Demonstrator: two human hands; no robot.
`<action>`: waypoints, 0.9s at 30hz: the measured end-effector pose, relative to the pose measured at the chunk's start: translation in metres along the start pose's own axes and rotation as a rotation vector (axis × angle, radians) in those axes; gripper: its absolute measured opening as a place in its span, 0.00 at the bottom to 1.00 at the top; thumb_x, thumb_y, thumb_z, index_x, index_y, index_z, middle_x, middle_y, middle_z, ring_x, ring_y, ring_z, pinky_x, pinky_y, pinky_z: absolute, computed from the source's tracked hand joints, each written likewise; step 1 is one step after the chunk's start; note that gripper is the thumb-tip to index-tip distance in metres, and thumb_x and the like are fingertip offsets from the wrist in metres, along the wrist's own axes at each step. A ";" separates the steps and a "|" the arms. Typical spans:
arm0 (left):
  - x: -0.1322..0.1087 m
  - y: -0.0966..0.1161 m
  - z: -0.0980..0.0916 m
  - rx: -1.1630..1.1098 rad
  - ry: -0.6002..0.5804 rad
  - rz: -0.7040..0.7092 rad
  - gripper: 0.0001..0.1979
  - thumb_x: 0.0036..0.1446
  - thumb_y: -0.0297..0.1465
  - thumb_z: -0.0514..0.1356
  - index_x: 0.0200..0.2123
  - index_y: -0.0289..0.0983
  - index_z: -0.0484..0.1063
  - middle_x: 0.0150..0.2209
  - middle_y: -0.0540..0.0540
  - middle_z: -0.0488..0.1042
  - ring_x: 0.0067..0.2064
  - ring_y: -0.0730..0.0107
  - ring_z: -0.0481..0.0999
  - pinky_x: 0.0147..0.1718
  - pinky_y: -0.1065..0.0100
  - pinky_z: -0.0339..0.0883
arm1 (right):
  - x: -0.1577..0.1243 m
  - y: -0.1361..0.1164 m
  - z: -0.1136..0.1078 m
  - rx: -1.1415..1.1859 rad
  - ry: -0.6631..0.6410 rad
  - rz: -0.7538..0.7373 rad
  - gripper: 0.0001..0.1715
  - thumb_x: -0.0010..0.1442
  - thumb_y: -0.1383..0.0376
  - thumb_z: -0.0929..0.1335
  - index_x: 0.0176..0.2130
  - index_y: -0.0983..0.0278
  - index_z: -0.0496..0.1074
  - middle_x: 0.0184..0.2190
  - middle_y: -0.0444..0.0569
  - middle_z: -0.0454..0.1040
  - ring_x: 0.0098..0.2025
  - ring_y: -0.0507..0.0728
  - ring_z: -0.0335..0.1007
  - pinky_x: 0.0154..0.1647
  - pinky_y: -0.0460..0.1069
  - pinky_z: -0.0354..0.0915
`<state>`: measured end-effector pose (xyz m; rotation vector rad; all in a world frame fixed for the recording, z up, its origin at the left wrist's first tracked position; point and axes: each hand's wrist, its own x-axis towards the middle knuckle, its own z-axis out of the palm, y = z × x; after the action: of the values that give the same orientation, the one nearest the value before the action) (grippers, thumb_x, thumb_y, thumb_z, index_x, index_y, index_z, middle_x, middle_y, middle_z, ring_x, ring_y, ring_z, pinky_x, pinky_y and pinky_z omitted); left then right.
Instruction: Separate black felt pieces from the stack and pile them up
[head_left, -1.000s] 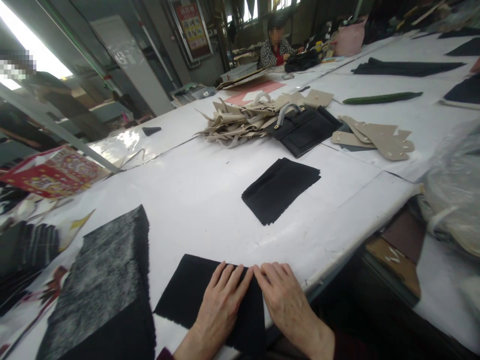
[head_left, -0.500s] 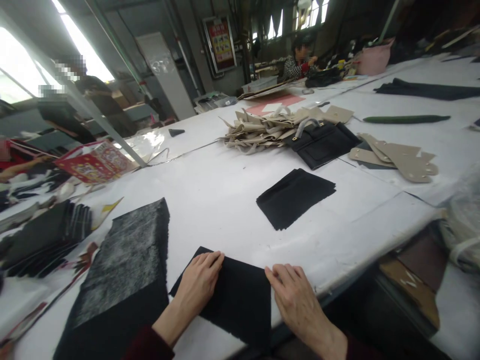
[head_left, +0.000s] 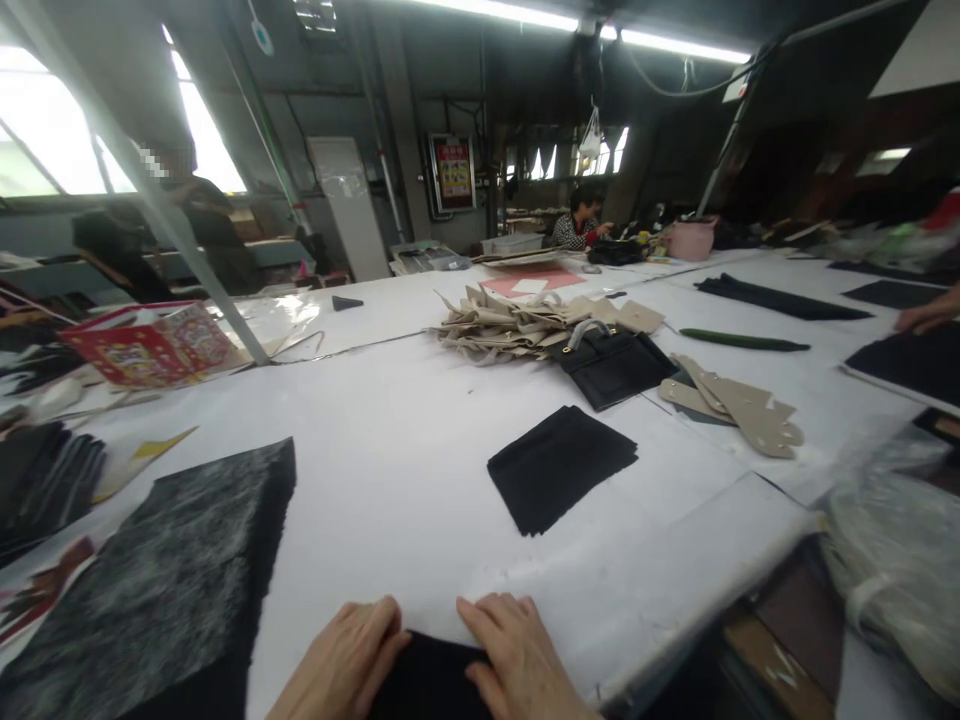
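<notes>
At the bottom of the head view a piece of black fabric [head_left: 431,685] lies at the table's near side, partly cut off by the frame. My left hand [head_left: 349,650] has its fingers curled over the fabric's left far corner, thumb pressing on it. On the opposite corner my right hand [head_left: 517,650] is bent the same way, its thumb on the cloth and fingers along the edge. Farther off rests a small stack of black fabric pieces [head_left: 562,468], apart from both hands. To the left lies a larger stack of black fabric [head_left: 172,560] with a greyish, mottled top.
Beige cut pieces [head_left: 502,325] are heaped farther back, beside a black handbag [head_left: 615,365]. Several beige straps [head_left: 739,405] and a long green cucumber-like thing [head_left: 742,340] lie to the right. A red patterned bag [head_left: 150,345] stands left. Another person's hand [head_left: 930,312] shows at far right.
The view has tilted up and turned a little right. My hands have come closer together, at the fabric's far edge; less of that fabric shows now.
</notes>
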<state>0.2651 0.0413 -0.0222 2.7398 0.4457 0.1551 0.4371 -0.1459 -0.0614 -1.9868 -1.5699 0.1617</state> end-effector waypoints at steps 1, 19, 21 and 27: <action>0.001 0.002 0.002 -0.046 0.016 0.005 0.10 0.68 0.35 0.50 0.34 0.43 0.67 0.31 0.51 0.74 0.33 0.66 0.74 0.34 0.67 0.66 | -0.004 0.010 -0.001 0.029 -0.006 0.001 0.37 0.51 0.74 0.69 0.59 0.57 0.64 0.45 0.48 0.75 0.46 0.58 0.70 0.55 0.55 0.62; 0.278 0.076 0.039 -0.316 0.291 -0.355 0.05 0.58 0.30 0.60 0.29 0.36 0.71 0.41 0.40 0.74 0.49 0.56 0.71 0.49 0.58 0.63 | 0.191 0.212 -0.172 -0.488 -0.106 0.414 0.20 0.57 0.75 0.64 0.45 0.64 0.78 0.43 0.56 0.76 0.49 0.62 0.69 0.49 0.53 0.56; 0.284 0.073 0.042 -0.304 0.288 -0.402 0.03 0.57 0.29 0.60 0.33 0.35 0.72 0.41 0.38 0.74 0.49 0.54 0.72 0.48 0.57 0.63 | 0.195 0.212 -0.157 -0.529 -0.063 0.384 0.20 0.57 0.76 0.63 0.45 0.65 0.77 0.45 0.58 0.75 0.52 0.63 0.66 0.50 0.55 0.55; 0.238 0.062 0.034 -0.261 0.311 -0.375 0.16 0.56 0.30 0.63 0.48 0.38 0.69 0.49 0.42 0.73 0.52 0.59 0.70 0.52 0.60 0.61 | 0.175 0.202 -0.117 -0.478 0.176 0.226 0.25 0.63 0.73 0.57 0.56 0.70 0.69 0.59 0.64 0.63 0.59 0.66 0.59 0.55 0.59 0.51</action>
<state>0.5134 0.0530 -0.0192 2.3332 0.9412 0.5043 0.7114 -0.0538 -0.0248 -2.4655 -1.3562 -0.3228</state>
